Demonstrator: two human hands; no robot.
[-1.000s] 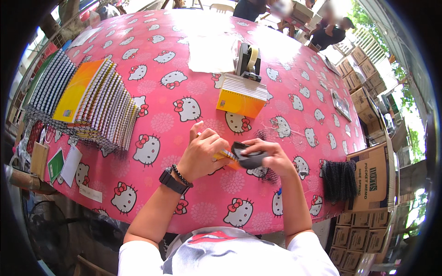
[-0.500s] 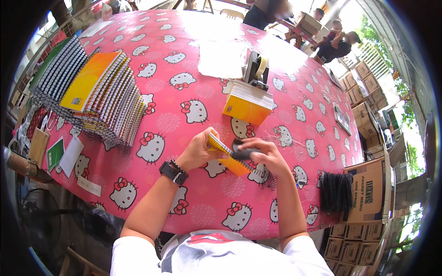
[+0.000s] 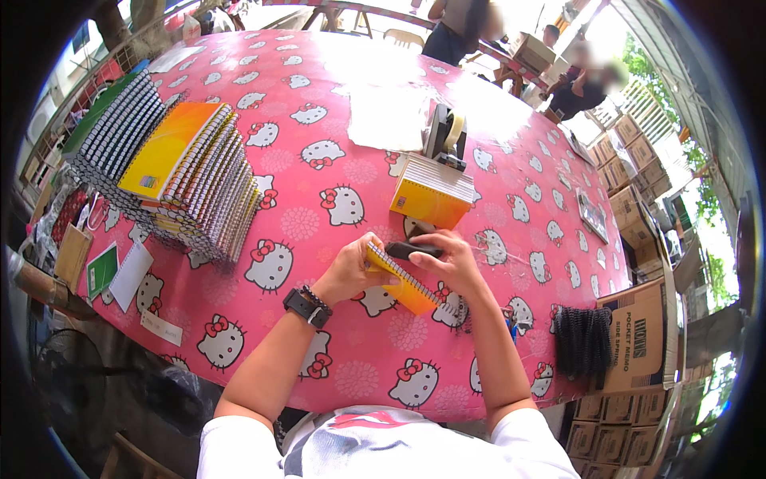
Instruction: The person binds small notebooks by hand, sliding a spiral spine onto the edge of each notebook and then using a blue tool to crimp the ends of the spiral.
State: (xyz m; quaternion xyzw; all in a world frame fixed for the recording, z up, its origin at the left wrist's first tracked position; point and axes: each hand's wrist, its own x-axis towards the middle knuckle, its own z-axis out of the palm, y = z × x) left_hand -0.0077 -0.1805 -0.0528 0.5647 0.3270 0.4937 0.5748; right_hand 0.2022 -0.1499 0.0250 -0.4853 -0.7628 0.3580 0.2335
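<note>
Head view: our left hand (image 3: 349, 270) is pinching a yellow notebook (image 3: 410, 296) over the table (image 3: 455, 369); our curled right hand (image 3: 448, 257) is gripping a dark tool (image 3: 405, 251) near the coil (image 3: 405, 275). Probably we're working the coil; next move's needing steady alignment.

Two hands are at work: one left hand (image 3: 349, 273) and one right hand (image 3: 452, 262), with one item in each — one yellow notebook (image 3: 413, 296) and one black tool (image 3: 411, 251). The left wrist wears two bands: one black watch (image 3: 308, 309), one beaded bracelet (image 3: 321, 298). One pink table cover (image 3: 303, 227) bears two tall notebook piles: one yellow-topped pile (image 3: 203, 180), one green-topped pile (image 3: 120, 128). Add one yellow-fronted block (image 3: 431, 204), one tape dispenser (image 3: 447, 140), one green notepad (image 3: 102, 270), one white notepad (image 3: 130, 273), one paper slip (image 3: 161, 328), one bundle of black coils (image 3: 584, 342). Far off are at least three people (image 3: 459, 36) — blur and glare leave that count uncertain.
</note>
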